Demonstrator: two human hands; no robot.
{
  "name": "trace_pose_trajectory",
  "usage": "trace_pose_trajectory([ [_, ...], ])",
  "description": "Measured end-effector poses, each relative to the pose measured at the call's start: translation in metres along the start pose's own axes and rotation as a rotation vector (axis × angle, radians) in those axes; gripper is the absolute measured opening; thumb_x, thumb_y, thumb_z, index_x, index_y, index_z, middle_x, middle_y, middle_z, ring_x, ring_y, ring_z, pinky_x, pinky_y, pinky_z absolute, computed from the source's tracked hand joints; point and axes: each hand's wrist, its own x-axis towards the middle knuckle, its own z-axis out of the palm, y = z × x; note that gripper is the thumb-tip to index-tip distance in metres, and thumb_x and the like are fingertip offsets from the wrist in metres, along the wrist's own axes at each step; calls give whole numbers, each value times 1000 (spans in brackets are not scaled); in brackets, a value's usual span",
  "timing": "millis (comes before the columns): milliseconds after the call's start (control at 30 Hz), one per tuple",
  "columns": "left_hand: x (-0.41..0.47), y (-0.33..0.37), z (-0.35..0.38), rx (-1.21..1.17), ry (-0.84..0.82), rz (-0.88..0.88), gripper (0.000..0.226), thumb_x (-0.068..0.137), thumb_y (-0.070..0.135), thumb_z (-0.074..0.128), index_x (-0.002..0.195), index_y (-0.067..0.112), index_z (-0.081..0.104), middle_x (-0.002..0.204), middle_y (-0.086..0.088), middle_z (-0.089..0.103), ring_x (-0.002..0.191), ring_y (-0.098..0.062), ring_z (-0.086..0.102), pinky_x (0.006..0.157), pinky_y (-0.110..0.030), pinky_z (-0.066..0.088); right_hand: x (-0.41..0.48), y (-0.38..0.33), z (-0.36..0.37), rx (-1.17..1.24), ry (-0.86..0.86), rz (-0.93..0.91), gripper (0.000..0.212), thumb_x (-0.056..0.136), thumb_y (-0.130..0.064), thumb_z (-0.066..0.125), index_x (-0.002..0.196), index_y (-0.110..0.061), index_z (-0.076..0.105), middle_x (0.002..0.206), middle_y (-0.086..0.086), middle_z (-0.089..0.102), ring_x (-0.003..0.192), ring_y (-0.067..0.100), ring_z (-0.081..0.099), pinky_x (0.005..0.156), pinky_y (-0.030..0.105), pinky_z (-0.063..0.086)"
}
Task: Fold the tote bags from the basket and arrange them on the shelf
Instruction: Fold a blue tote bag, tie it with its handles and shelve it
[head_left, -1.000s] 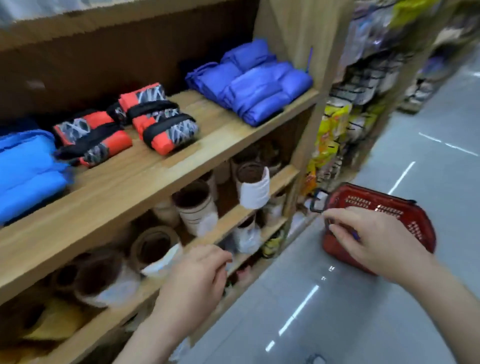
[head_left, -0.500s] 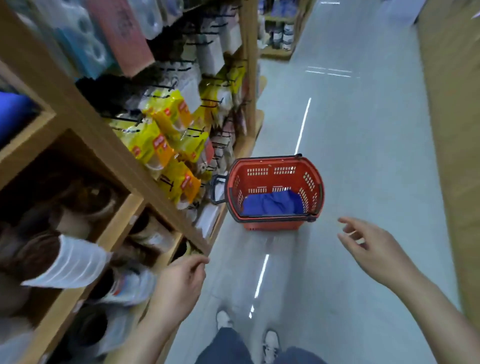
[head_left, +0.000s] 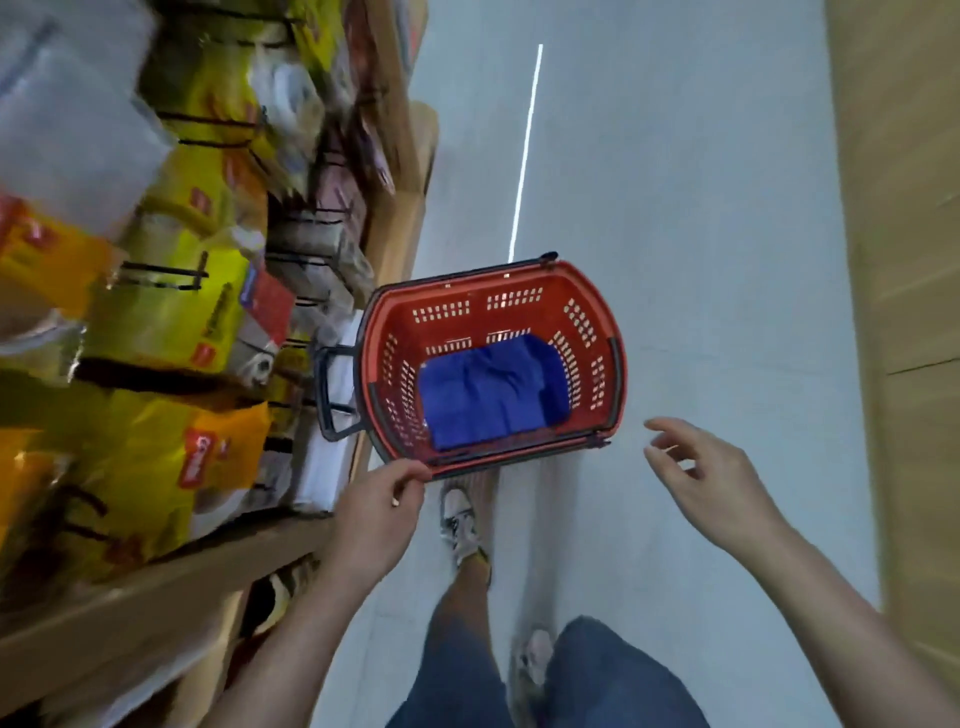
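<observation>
**Pre-grasp, nothing held yet**

Right hand (head_left: 706, 483): fingers (head_left: 670, 428) spread, slightly bent, empty. Held out above the floor (head_left: 675, 208), just right of the near corner of the basket (head_left: 400, 322). Palm turned in toward the basket, so reads as reach prep.

Left hand (head_left: 376, 514): fingers loosely curled, thumb tip close to forefinger, nothing visible in them. Overlaps the basket's near-left corner in the view. Real contact can't be told, probably none, since the basket sits low on the floor.

Red plastic shopping basket down on the grey floor, close against the foot of the shelving unit (head_left: 156, 587), black side handle (head_left: 324, 395) poking toward it. Probably parked there to keep the aisle free and the stock a step away.

Inside: one blue tote bag (head_left: 488, 395), crumpled, unfolded, lying on the bottom toward the near side. No other bag seen in it.

Judged step: bend, lift the tote out, then fold. The shelf for the folded bags not in frame.

Shelving unit at left hung with yellow snack packets (head_left: 171, 312), heavily blurred. Lower frame: one shoe (head_left: 460, 519) and denim legs (head_left: 613, 675), also blurred, looks like walking. Wooden panel (head_left: 893, 260) along the right edge.
</observation>
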Motion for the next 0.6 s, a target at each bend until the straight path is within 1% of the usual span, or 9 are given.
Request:
trace_pose_trajectory([
  [67, 52, 0, 27, 60, -75, 11, 18, 92, 16, 59, 97, 25, 74, 95, 10, 72, 89, -13, 64, 75, -26, 46, 48, 9, 28, -7, -42, 9, 29, 93, -18, 62, 122, -20, 64, 99, -3, 66, 88, 15, 65, 83, 37, 54],
  [133, 100, -5, 59, 84, -172, 4, 19, 94, 16, 57, 99, 24, 73, 100, 9, 71, 94, -12, 63, 78, -25, 45, 98, 25, 60, -32, -87, 1, 32, 92, -20, 62, 124, -22, 62, 102, -1, 68, 91, 19, 66, 86, 42, 54],
  [167, 124, -11, 79, 76, -203, -1, 19, 94, 16, 56, 98, 24, 73, 101, 9, 71, 96, -12, 63, 81, -25, 46, 125, 36, 78, -64, -111, -5, 34, 93, -21, 62, 126, -22, 61, 108, 0, 68, 96, 20, 65, 89, 40, 53],
  [233, 172, -25, 120, 78, -240, -13, 20, 93, 15, 55, 98, 25, 72, 103, 9, 71, 98, -11, 62, 84, -25, 45, 181, 56, 117, -148, -174, -5, 40, 94, -22, 62, 133, -22, 55, 123, 1, 65, 109, 21, 62, 95, 30, 47],
  [300, 216, -45, 161, 93, -272, -25, 21, 93, 15, 54, 99, 25, 72, 105, 10, 70, 100, -11, 62, 82, -22, 42, 239, 81, 162, -222, -257, -14, 50, 94, -24, 62, 141, -20, 47, 134, 4, 59, 120, 22, 57, 96, 29, 42],
  [400, 271, -74, 217, 120, -330, -66, 23, 94, 16, 52, 103, 27, 70, 108, 11, 70, 100, -9, 61, 75, -17, 36, 315, 121, 226, -366, -394, -2, 66, 93, -25, 62, 150, -18, 31, 140, 13, 51, 124, 31, 52, 99, 37, 43],
  [533, 322, -109, 262, 131, -413, -110, 25, 96, 17, 49, 107, 30, 68, 114, 15, 66, 101, -5, 58, 80, -19, 39, 386, 162, 287, -507, -468, 67, 84, 90, -19, 62, 155, -25, 10, 146, 19, 38, 130, 38, 43, 104, 43, 40],
  [567, 332, -118, 269, 119, -426, -120, 26, 96, 16, 48, 106, 29, 68, 115, 14, 66, 99, -5, 57, 80, -20, 41, 396, 171, 299, -515, -477, 100, 87, 90, -17, 62, 155, -26, 6, 146, 20, 39, 129, 38, 45, 101, 43, 43],
  [600, 340, -125, 274, 109, -429, -126, 26, 96, 14, 48, 104, 29, 68, 116, 13, 66, 99, -6, 58, 82, -22, 44, 402, 179, 308, -520, -480, 132, 87, 89, -13, 62, 155, -25, 6, 140, 21, 45, 124, 38, 50, 94, 42, 46],
])
